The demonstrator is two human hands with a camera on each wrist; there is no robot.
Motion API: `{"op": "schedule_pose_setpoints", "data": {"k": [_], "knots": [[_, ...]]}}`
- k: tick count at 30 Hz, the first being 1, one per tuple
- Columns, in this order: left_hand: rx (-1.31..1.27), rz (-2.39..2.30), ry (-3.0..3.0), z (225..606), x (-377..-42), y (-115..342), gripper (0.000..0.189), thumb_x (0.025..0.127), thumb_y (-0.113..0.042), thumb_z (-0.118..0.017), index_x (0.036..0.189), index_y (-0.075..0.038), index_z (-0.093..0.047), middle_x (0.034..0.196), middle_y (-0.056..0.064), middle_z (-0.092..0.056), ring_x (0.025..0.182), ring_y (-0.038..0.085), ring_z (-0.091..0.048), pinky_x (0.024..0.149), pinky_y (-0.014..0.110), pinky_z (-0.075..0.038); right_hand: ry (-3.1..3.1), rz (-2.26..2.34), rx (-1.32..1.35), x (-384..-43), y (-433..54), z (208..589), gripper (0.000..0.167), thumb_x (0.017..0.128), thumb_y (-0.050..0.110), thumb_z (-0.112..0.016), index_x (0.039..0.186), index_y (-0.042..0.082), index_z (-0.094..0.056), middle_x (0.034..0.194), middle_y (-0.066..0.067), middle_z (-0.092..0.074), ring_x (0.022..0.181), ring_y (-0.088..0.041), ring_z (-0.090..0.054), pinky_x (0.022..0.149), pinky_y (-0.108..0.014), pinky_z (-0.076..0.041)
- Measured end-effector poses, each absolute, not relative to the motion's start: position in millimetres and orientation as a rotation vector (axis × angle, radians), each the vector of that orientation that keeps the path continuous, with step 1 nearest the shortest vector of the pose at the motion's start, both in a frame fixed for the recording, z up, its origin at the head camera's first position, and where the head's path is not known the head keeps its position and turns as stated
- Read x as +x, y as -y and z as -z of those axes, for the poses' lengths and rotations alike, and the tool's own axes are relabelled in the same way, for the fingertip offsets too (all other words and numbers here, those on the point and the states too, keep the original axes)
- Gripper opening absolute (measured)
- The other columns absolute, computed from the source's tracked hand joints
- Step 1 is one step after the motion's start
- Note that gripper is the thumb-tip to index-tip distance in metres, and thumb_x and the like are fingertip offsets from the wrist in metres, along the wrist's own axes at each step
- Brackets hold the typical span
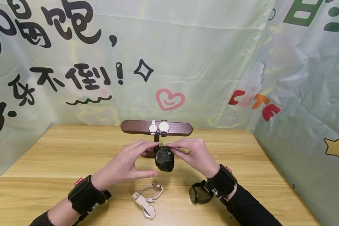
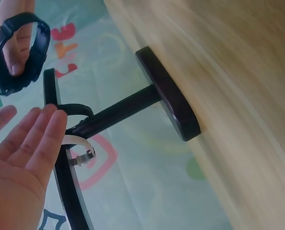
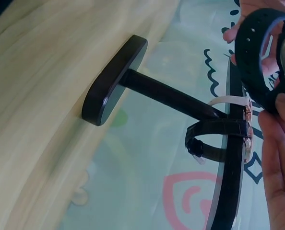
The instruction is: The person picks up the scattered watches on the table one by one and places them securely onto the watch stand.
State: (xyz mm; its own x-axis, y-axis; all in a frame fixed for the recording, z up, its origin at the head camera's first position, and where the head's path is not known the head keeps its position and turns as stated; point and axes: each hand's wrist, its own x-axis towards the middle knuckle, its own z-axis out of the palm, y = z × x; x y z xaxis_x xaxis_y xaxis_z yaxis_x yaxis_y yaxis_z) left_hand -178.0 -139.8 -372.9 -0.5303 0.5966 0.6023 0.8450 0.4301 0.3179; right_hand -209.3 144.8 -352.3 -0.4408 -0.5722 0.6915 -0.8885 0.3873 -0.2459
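My right hand (image 1: 193, 153) pinches a chunky black wristwatch (image 1: 164, 159) by its upper side, thumb and forefinger on the strap. Its band (image 3: 250, 52) forms a closed loop, as the right wrist view shows. To the left of that watch is my left hand (image 1: 135, 161), fingers straight and thumb spread, with a gap between them and the watch in the left wrist view. Behind both hands stands a dark wooden watch stand (image 1: 132, 126). A white-strapped watch (image 1: 153, 128) and a dark-strapped watch (image 1: 164, 126) sit side by side around its bar.
On the table (image 1: 53, 157) near me lie a pale-strapped watch (image 1: 142, 202) and, farther right, a black watch (image 1: 196, 194) close to my right wrist. A printed cloth (image 1: 209, 78) hangs behind the table and along its right side.
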Motion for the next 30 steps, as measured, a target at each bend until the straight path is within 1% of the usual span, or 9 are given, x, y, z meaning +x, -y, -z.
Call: {"op": "schedule_pose_setpoints", "data": {"k": [3, 6, 11, 13, 17, 24, 28, 30], "knots": [[-1.228, 0.868, 2.258, 373.0, -177.6, 137.8, 0.091, 0.084, -0.047, -0.091, 0.157, -0.009, -0.051, 0.138, 0.009, -0.068, 0.116, 0.021, -0.072, 0.096, 0.037, -0.066, 2.100, -0.849, 1.249, -208.4, -143.7, 352.0, 0.027, 0.087, -0.001, -0.086, 0.112, 0.010, -0.085, 0.101, -0.004, -0.085, 0.090, -0.015, -0.082, 0.077, -0.019, -0.064], [-1.225, 0.883, 2.232, 372.7, -176.6, 136.1, 0.092, 0.083, -0.047, -0.092, 0.157, -0.009, -0.051, 0.140, 0.009, -0.067, 0.119, 0.023, -0.071, 0.097, 0.039, -0.066, 2.048, -0.875, 1.248, -207.7, -143.0, 352.6, 0.029, 0.086, -0.004, -0.086, 0.111, 0.009, -0.085, 0.100, -0.005, -0.085, 0.088, -0.015, -0.082, 0.075, -0.018, -0.064], [-1.212, 0.903, 2.197, 371.3, -173.9, 133.8, 0.092, 0.082, -0.046, -0.093, 0.156, -0.010, -0.052, 0.141, 0.009, -0.067, 0.123, 0.021, -0.070, 0.098, 0.040, -0.066, 1.996, -0.913, 1.249, -204.9, -141.7, 353.0, 0.031, 0.083, -0.007, -0.087, 0.110, 0.008, -0.085, 0.099, -0.006, -0.085, 0.087, -0.016, -0.082, 0.074, -0.022, -0.066], [-1.214, 0.910, 2.181, 370.2, -172.7, 132.5, 0.092, 0.082, -0.046, -0.093, 0.155, -0.010, -0.053, 0.141, 0.008, -0.067, 0.123, 0.020, -0.070, 0.099, 0.039, -0.065, 1.987, -0.922, 1.247, -203.0, -140.6, 352.0, 0.031, 0.083, -0.006, -0.087, 0.110, 0.008, -0.085, 0.099, -0.007, -0.085, 0.087, -0.016, -0.082, 0.076, -0.023, -0.066], [-1.228, 0.901, 2.136, 368.5, -171.4, 129.7, 0.090, 0.083, -0.046, -0.093, 0.155, -0.008, -0.053, 0.139, 0.007, -0.068, 0.123, 0.020, -0.070, 0.102, 0.037, -0.064, 1.977, -0.923, 1.241, -199.8, -138.7, 350.0, 0.031, 0.082, -0.005, -0.088, 0.110, 0.007, -0.085, 0.099, -0.007, -0.085, 0.088, -0.017, -0.083, 0.078, -0.018, -0.064], [-1.263, 0.936, 2.066, 368.5, -171.4, 127.4, 0.084, 0.083, -0.038, -0.094, 0.151, -0.006, -0.056, 0.134, 0.008, -0.070, 0.116, 0.019, -0.072, 0.097, 0.033, -0.065, 1.960, -0.957, 1.229, -198.1, -136.7, 350.8, 0.030, 0.081, -0.007, -0.089, 0.108, 0.007, -0.085, 0.098, -0.007, -0.085, 0.087, -0.017, -0.083, 0.076, -0.017, -0.064], [-1.264, 0.930, 2.055, 368.1, -170.4, 126.9, 0.081, 0.083, -0.035, -0.095, 0.149, -0.006, -0.058, 0.134, 0.008, -0.070, 0.118, 0.020, -0.072, 0.101, 0.032, -0.063, 1.962, -1.002, 1.224, -197.1, -135.7, 351.2, 0.029, 0.081, -0.008, -0.088, 0.107, 0.006, -0.085, 0.098, -0.008, -0.085, 0.085, -0.018, -0.083, 0.076, -0.016, -0.064], [-1.259, 0.922, 2.056, 367.7, -169.4, 126.8, 0.081, 0.082, -0.035, -0.095, 0.149, -0.006, -0.059, 0.135, 0.008, -0.070, 0.119, 0.021, -0.072, 0.104, 0.029, -0.061, 1.968, -1.041, 1.223, -196.7, -135.2, 351.3, 0.027, 0.082, -0.008, -0.087, 0.106, 0.006, -0.085, 0.098, -0.009, -0.084, 0.086, -0.018, -0.083, 0.076, -0.016, -0.064]]}}
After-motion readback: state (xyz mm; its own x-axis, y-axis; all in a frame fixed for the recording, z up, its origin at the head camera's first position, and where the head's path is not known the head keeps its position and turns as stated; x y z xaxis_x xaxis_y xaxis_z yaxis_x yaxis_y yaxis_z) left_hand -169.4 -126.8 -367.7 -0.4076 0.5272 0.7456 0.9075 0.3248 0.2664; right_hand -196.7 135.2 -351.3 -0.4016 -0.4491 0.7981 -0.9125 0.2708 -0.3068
